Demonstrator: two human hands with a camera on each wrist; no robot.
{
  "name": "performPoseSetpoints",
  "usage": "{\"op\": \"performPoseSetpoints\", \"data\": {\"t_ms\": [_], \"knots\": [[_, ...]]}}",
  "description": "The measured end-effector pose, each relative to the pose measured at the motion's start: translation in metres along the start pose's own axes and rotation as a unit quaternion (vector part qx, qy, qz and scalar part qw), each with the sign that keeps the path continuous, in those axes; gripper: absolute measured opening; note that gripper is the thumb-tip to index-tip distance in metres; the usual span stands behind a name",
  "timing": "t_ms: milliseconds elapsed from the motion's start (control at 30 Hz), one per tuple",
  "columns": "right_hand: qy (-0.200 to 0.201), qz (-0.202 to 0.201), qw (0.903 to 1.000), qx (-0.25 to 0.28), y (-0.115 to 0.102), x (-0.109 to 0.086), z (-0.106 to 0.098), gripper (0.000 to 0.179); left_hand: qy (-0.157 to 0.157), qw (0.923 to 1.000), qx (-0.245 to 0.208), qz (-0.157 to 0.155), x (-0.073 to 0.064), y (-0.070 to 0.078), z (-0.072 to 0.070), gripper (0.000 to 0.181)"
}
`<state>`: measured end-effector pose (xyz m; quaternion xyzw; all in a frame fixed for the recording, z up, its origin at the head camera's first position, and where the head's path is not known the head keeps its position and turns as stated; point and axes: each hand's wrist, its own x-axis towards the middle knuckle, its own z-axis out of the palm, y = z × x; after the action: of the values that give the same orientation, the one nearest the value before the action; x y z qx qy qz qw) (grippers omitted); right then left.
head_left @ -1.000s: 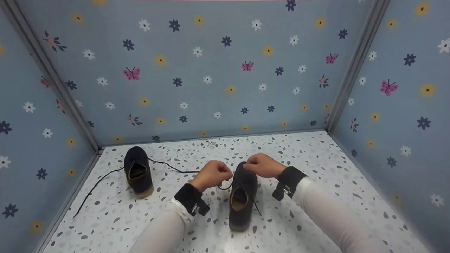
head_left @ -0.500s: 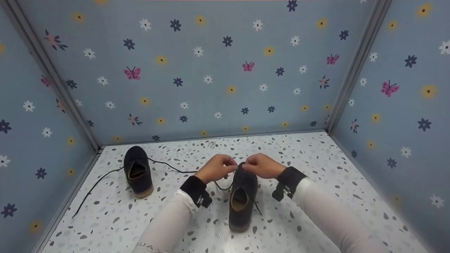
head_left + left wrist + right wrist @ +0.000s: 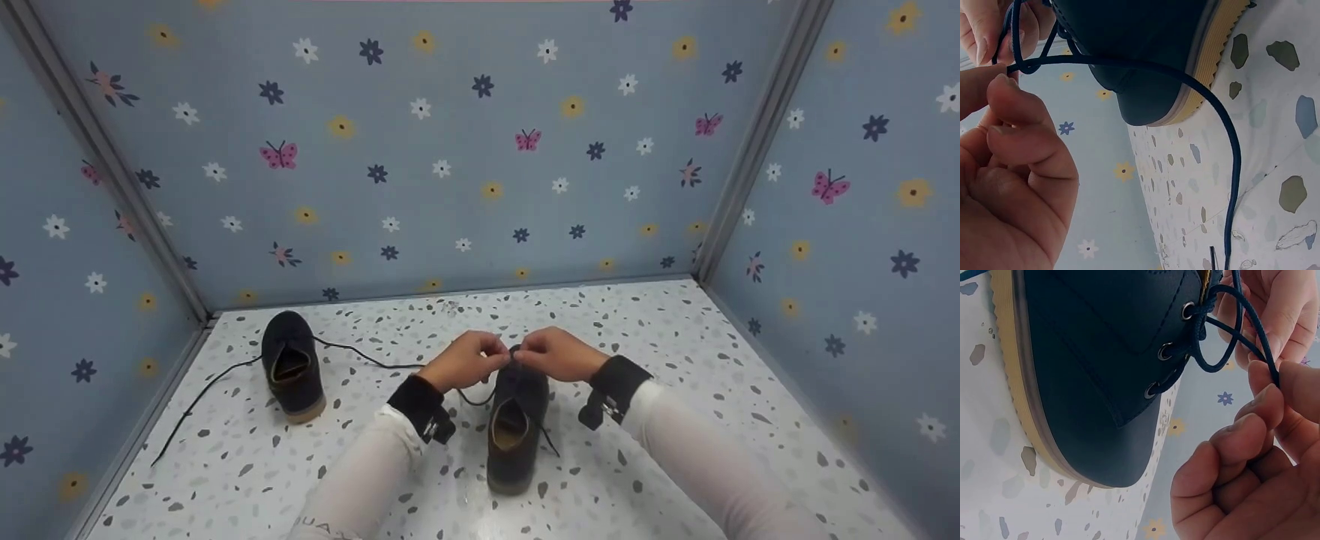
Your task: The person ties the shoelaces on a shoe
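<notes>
Head view: a dark shoe (image 3: 529, 391) is sitting below the left hand (image 3: 466, 361) and right hand (image 3: 561, 354), long axis running fore-and-aft, toe pointing forward, both hands partly hiding it; a second shoe (image 3: 298, 391) is standing well left of them. Left wrist: left hand is pinching blue lace (image 3: 1236, 157). Right wrist: right hand is pinching lace too, near the eyelets (image 3: 1165, 352).

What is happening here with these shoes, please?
A person is working on the lace of the nearer dark shoe. The left hand and right hand each pinch part of it, and it loops between them; whether a knot is formed, I cannot tell. The other shoe stands to the left on the speckled surface, untouched, its laces trailing out on both sides.
</notes>
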<state>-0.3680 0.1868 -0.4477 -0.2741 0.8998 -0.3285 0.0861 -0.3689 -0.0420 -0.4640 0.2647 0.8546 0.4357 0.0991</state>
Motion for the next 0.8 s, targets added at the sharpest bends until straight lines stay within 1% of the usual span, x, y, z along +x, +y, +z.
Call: {"op": "performPoseSetpoints", "data": {"t_ms": [200, 333, 533, 667, 800], "knots": [[0.000, 0.007, 0.9999, 0.009, 0.001, -0.002, 0.001, 0.030, 0.006, 0.9998, -0.015, 0.008, -0.002, -0.002, 0.002, 0.015], [0.008, 0.013, 0.9997, 0.017, 0.003, -0.007, -0.001, 0.032, 0.011, 0.9994, -0.033, 0.003, -0.003, -0.004, 0.003, 0.014], [0.023, 0.022, 0.9987, 0.040, 0.007, -0.020, 0.000, 0.038, 0.015, 0.9981, -0.060, -0.003, -0.006, -0.006, 0.003, 0.013], [0.030, 0.019, 0.9988, 0.034, 0.006, -0.031, 0.008, 0.035, 0.018, 0.9971, -0.074, -0.003, -0.008, -0.008, 0.002, 0.014], [0.036, -0.003, 0.9991, 0.023, 0.003, -0.037, 0.021, 0.030, 0.034, 0.9971, -0.067, -0.010, -0.008, -0.009, 0.003, 0.013]]}}
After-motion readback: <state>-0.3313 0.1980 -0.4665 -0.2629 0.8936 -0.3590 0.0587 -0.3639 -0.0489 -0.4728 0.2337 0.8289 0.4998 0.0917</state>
